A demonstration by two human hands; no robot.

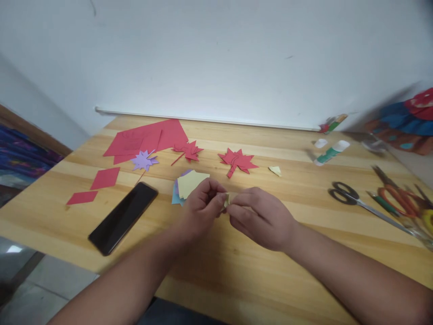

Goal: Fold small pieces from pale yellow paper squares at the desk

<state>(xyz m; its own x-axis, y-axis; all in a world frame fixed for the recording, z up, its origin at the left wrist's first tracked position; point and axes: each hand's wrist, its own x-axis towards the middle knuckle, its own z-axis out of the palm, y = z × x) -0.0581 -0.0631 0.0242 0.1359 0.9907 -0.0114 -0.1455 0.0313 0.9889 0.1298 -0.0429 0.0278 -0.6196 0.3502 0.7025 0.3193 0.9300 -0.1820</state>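
Between my two hands is a small piece of pale yellow paper (227,199), mostly hidden by the fingers. My left hand (206,203) pinches it from the left, thumb on top. From the right, the fingertips of my right hand (262,216) are closed on its other side. Just behind my left hand lies a stack of yellow paper pieces (191,183), with blue and purple sheets under it. A small folded yellow paper (275,171) rests to the right. Two red paper leaves (238,160) lie farther back, beside a purple paper leaf (145,160).
Left of my hands lies a black phone (123,219). Red paper sheets (169,133) and smaller red pieces (105,178) are at the left. On the right are an uncapped glue stick (331,152), its cap (320,143), scissors (358,201) and orange-handled tools (395,198). A white wall stands behind.
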